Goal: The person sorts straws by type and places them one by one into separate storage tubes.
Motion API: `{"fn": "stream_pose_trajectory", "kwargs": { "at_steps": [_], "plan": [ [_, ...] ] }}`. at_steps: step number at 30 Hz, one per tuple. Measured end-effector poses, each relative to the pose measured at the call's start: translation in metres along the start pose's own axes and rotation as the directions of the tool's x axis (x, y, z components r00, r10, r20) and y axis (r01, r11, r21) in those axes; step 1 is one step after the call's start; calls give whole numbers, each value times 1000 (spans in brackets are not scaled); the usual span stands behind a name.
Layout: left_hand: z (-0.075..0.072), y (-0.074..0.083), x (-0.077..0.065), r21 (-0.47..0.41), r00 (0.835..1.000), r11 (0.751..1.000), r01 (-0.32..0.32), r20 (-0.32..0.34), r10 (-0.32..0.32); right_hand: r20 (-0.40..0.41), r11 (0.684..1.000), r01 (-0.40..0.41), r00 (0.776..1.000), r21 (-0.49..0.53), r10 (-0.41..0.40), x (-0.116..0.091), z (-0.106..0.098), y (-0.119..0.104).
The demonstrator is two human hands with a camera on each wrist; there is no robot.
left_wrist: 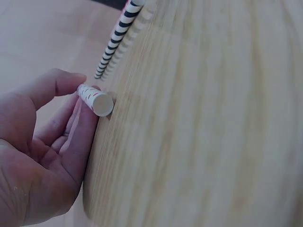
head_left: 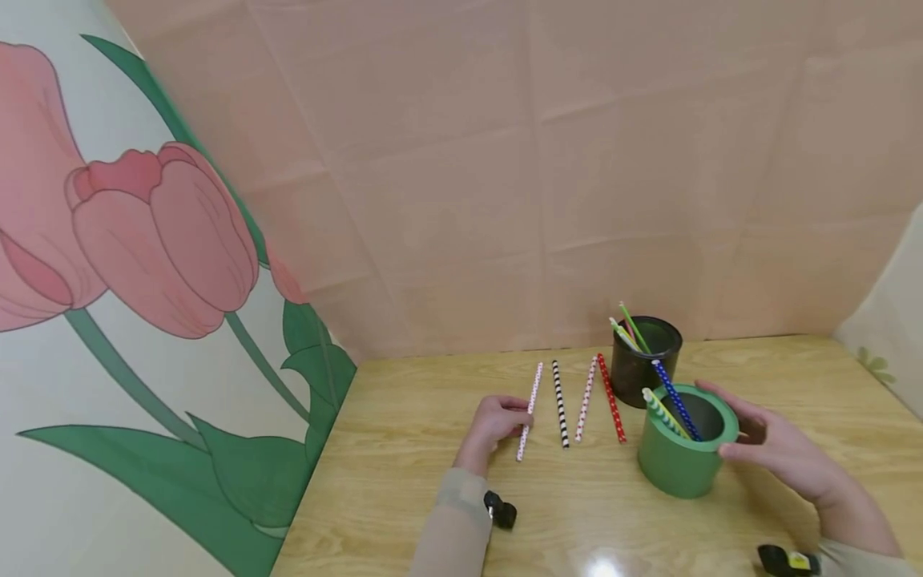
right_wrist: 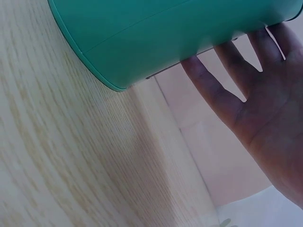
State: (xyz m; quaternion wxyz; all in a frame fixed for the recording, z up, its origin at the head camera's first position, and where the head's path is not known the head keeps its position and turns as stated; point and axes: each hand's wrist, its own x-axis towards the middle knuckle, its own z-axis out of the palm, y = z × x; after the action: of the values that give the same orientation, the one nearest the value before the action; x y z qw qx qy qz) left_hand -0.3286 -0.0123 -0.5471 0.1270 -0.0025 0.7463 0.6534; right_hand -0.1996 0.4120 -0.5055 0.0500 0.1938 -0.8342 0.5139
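My left hand [head_left: 496, 425] pinches a white paper straw with small red marks [head_left: 534, 393] between thumb and fingers. In the left wrist view its round end [left_wrist: 102, 104] points toward the camera, close over the wood. My right hand [head_left: 782, 453] holds the green cup [head_left: 678, 461] from its right side, thumb near the front rim and fingers behind. The right wrist view shows those fingertips [right_wrist: 196, 66] against the cup's wall. Inside the green cup lean a blue straw with white dots [head_left: 676, 399] and green and yellow striped straws [head_left: 663, 410].
Right of the left hand lie a black-striped straw [head_left: 561, 405], a white straw with red marks [head_left: 586, 399] and a red dotted straw [head_left: 611, 398]. A dark cup [head_left: 627, 377] with several straws stands behind the green one. Pink sheeting [head_left: 447, 200] rises behind the wooden table [head_left: 389, 481].
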Motion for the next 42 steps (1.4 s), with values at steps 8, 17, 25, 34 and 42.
{"fn": "stream_pose_trajectory", "kwargs": {
  "at_steps": [8,17,25,34,42],
  "plan": [
    [-6,-2,-1,-111,1000,994,24,20,-22,10,1000,4,1000,0,-4,-1,0,1],
    [-13,1,-2,-146,998,988,43,45,-37,19,999,38,999,12,-38,1,0,-6],
    [-16,4,-6,-268,997,963,38,74,-19,24,999,44,999,15,-44,1,-1,-8],
    [-6,15,-17,-407,997,913,-15,68,47,-1,1000,1,1000,-21,-1,0,-6,-6],
    [-3,16,-31,-476,996,877,-69,11,84,16,999,24,1000,46,-24,-1,0,-9]
  ]
}}
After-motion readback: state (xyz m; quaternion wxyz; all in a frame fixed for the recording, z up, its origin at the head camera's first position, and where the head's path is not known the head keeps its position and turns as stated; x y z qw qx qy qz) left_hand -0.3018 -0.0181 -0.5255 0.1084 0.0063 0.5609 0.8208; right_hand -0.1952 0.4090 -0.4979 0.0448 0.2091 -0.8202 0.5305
